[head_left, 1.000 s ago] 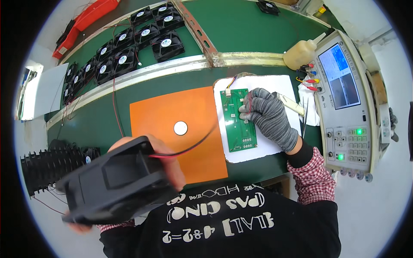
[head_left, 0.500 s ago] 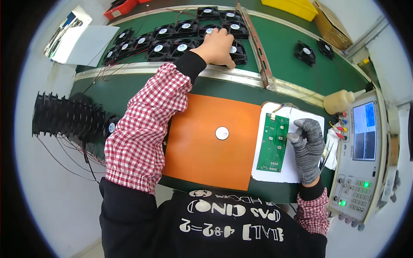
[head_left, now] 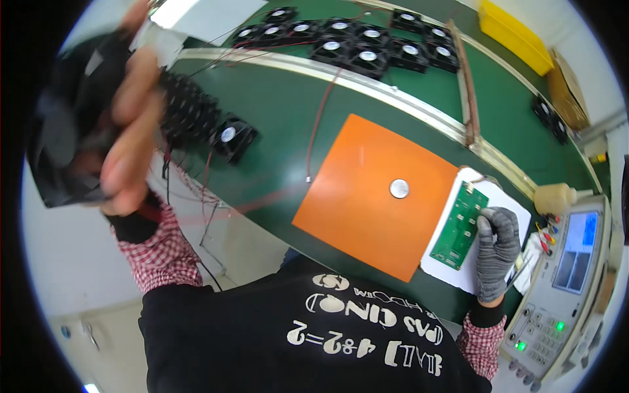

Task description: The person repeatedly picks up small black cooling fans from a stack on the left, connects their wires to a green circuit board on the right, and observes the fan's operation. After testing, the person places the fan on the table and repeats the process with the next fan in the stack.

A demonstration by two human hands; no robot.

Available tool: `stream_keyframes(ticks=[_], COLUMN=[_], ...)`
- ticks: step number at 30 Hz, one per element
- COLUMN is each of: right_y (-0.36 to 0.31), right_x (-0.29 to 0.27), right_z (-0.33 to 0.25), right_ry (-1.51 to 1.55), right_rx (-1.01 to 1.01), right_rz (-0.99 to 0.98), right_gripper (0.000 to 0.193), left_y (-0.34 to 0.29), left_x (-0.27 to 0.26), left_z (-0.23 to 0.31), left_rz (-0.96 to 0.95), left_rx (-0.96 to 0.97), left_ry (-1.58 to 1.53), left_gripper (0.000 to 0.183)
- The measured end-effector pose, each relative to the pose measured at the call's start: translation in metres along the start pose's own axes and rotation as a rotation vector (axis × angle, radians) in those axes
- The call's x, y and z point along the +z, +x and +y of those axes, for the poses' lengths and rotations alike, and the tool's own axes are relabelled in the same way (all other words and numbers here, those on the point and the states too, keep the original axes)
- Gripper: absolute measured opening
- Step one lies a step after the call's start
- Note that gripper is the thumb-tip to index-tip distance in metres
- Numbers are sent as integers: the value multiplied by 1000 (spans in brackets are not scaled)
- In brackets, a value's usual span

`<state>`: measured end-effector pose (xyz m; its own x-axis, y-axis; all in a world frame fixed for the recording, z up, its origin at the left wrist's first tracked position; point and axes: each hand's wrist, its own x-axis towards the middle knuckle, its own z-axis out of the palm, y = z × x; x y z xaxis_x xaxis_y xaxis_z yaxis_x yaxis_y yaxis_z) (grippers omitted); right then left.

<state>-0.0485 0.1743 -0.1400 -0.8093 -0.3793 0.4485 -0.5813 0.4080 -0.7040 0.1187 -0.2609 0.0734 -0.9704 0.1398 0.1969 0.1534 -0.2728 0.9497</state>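
Note:
Raised high at the left, my left hand grips a black cooling fan; both are blurred. The fan's red wire trails toward the orange mat. Below and behind the hand, a stack of black fans stands partly hidden, with another fan at its right end. My right hand, in a grey glove, rests at the right edge of a green circuit board. Its fingers are curled together, and what they hold, if anything, is hidden. The board lies on a white pad.
An orange mat carries a round silver disc. Several fans line the far shelf beyond a metal rail. At right stand a test instrument with a screen and a plastic bottle. A yellow bin sits at the back.
My left hand has left the fan rows and swung down-left, now carrying a fan close to the camera. The view has turned left. My right hand stays by the board.

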Motion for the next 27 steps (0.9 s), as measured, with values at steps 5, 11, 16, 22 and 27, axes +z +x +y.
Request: stream_keyframes(ticks=[5,11,16,22,27], right_y=[-4,-6,-6,-8,-9], right_x=[1,2,2,1,3], right_z=[7,10,10,13,12], right_ry=[29,58,62,39,28], right_rx=[16,35,34,49,48], right_rz=[-45,-76,-93,-106,-106], right_gripper=[11,11,11,15,15], left_y=[-94,-65,-40,-26,-20], left_x=[2,-25,-69,-80,-78], left_z=[4,-93,-135,-141,-143], left_rz=[473,654,701,597,619], left_rx=[107,-253,-497,-581,-642], left_ry=[556,1642,1648,1570,1639], left_gripper=[79,75,81,84,89])
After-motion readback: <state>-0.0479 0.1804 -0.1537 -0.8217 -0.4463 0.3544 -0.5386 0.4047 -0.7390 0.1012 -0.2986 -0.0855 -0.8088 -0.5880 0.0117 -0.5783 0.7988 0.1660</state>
